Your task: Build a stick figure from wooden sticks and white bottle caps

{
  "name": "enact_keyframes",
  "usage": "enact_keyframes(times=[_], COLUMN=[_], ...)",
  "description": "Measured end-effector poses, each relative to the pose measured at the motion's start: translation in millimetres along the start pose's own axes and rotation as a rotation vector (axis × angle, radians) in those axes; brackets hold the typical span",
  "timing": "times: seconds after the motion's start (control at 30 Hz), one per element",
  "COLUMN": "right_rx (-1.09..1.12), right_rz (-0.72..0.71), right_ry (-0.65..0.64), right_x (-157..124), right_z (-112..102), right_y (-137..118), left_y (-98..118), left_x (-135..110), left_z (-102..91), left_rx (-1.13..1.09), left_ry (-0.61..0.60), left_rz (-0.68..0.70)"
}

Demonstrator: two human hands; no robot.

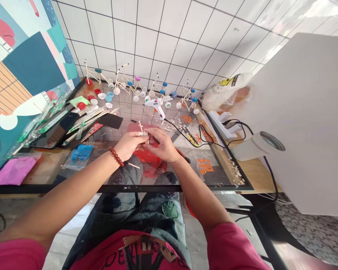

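My left hand (131, 144) and my right hand (163, 144) meet over the glass table (214, 176), both pinched on a small assembly of thin wooden sticks (142, 131). A red bead bracelet (116, 156) circles my left wrist. A loose stick (134, 165) lies on the glass just below my left hand. A white glue gun (157, 106) stands a short way beyond my hands, its black cord trailing right.
Several stick-and-bottle-cap bicycles (160, 92) line the tiled wall. Loose caps (97, 98), wooden sticks and a black sheet (109, 120) lie at left. A power strip (224, 125), tape roll (259, 145) and plastic bag (228, 92) sit at right. Blue and pink cloths (14, 170) lie near left.
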State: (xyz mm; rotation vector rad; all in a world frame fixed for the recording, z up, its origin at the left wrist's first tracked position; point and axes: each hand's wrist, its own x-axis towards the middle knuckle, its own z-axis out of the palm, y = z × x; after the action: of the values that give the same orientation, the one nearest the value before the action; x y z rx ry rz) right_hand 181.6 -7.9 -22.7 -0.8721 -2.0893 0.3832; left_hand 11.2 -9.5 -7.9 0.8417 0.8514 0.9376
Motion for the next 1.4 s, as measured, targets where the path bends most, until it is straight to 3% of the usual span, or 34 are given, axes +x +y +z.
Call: enact_keyframes(times=[0.27,0.43,0.6,0.7,0.8,0.9,0.97,1.03,1.1,1.17,1.23,1.4], right_rx=[0.164,0.120,0.105,-0.015,-0.332,-0.546,-0.560,-0.473,-0.278,-0.027,0.171,0.269], right_rz=[0.096,0.236,0.128,0.139,0.124,0.085,0.056,0.068,0.134,0.220,0.268,0.250], right_ry=[0.050,0.158,0.108,0.040,-0.042,-0.152,-0.181,-0.103,0.052,0.169,0.212,0.211], right_x=[-2.7,-1.5,1.6,-0.6,-3.6,-4.7,-4.5,-3.9,-2.8,-1.1,1.0,3.8], right_z=[-0.1,0.9,2.8,-0.2,-4.1,-5.4,-5.2,-5.1,-4.8,-3.7,-2.0,-1.0], right_y=[0.0,-7.5,-7.6,-2.0,1.2,-1.0,-4.1,-7.2,-9.5,-10.8,-10.6,-7.5], left_y=[2.3,0.5,-3.7,0.3,6.9,8.9,7.2,5.0,2.8,0.7,-1.5,-2.8], left_x=[-0.1,2.6,5.9,2.3,-5.3,-11.0,-11.3,-8.7,-4.1,0.8,3.9,1.5], left_z=[3.1,1.7,-0.1,-2.6,-4.2,-3.8,-3.3,-3.5,-4.6,-6.1,-6.9,-3.3], left_rx=[-0.060,-0.091,0.002,0.282,0.795,1.229,1.311,1.191,0.897,0.572,0.392,0.484], left_ry=[0.053,0.046,0.024,0.078,0.124,0.056,0.070,0.120,0.126,0.068,-0.001,-0.076], left_rz=[0.072,0.249,0.357,0.459,0.627,0.572,0.491,0.453,0.393,0.297,0.232,0.257])
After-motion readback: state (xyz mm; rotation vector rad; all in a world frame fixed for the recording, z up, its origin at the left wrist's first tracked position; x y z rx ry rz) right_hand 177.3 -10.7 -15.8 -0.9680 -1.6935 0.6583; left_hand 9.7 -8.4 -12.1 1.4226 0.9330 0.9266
